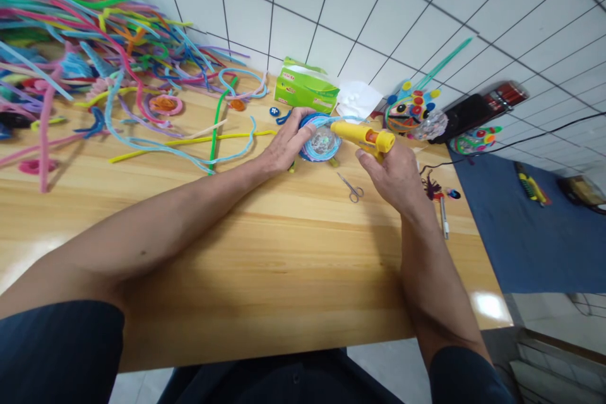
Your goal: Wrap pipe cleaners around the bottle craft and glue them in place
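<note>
My right hand point(395, 177) is wrapped round a yellow glue gun point(360, 134), its nozzle pointing left at the rim of a round piece point(310, 153). That piece is wound with blue and pink pipe cleaners and has a clear, shiny centre. My left hand point(288, 142) grips its left side, fingers behind the rim and thumb on top. A light blue pipe cleaner point(348, 118) runs from the top of the piece to the right, passing behind the gun. Small scissors point(351, 189) lie on the wooden table just below the gun.
Many coloured pipe cleaners point(95, 31) are heaped at the left. A green tissue pack point(305, 87) stands against the tiled wall. Decorated pieces point(411, 110) and a dark red-topped flask point(487, 110) are at the back right. A pen point(444, 218) lies near the right edge, beside a black cord point(534, 132).
</note>
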`<state>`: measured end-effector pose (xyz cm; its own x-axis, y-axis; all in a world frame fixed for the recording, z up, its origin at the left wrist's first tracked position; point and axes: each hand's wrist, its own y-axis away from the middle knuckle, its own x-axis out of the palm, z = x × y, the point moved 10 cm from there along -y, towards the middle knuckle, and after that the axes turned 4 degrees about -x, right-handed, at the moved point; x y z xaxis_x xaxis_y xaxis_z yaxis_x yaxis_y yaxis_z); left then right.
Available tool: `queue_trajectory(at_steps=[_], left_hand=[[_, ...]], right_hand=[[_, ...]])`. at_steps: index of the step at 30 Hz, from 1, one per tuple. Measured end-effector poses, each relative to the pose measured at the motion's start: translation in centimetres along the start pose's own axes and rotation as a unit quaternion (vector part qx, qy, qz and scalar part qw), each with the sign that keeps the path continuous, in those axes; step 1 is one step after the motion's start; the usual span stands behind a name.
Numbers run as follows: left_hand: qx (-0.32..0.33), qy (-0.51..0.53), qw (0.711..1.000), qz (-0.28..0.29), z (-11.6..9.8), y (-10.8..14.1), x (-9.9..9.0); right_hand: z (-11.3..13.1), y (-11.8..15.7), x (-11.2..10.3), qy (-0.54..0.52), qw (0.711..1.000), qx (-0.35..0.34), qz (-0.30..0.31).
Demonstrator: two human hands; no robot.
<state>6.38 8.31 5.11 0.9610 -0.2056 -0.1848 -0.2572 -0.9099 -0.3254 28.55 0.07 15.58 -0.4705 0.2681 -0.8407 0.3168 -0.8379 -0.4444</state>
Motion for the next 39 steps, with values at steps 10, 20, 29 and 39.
queue_trajectory(at_steps=[10, 20, 29, 39], left_hand=[[0.005, 0.014, 1.000, 0.009, 0.2, 0.0, 0.2], [0.018, 0.012, 1.000, 0.006, 0.5, -0.2, 0.1], [0.021, 0.002, 1.000, 0.017, 0.5, -0.2, 0.3], [0.032, 0.008, 0.999, 0.002, 0.5, -0.3, 0.0]], right_hand=[[-0.6, 0.0, 0.2, 0.000, 1.000, -0.005, 0.014], [-1.5, 0.1, 0.4, -0.010, 1.000, -0.002, 0.007], [-1.8, 0.2, 0.1, -0.010, 1.000, -0.002, 0.003], [-1.2, 0.2, 0.5, -0.003, 1.000, -0.008, 0.006]])
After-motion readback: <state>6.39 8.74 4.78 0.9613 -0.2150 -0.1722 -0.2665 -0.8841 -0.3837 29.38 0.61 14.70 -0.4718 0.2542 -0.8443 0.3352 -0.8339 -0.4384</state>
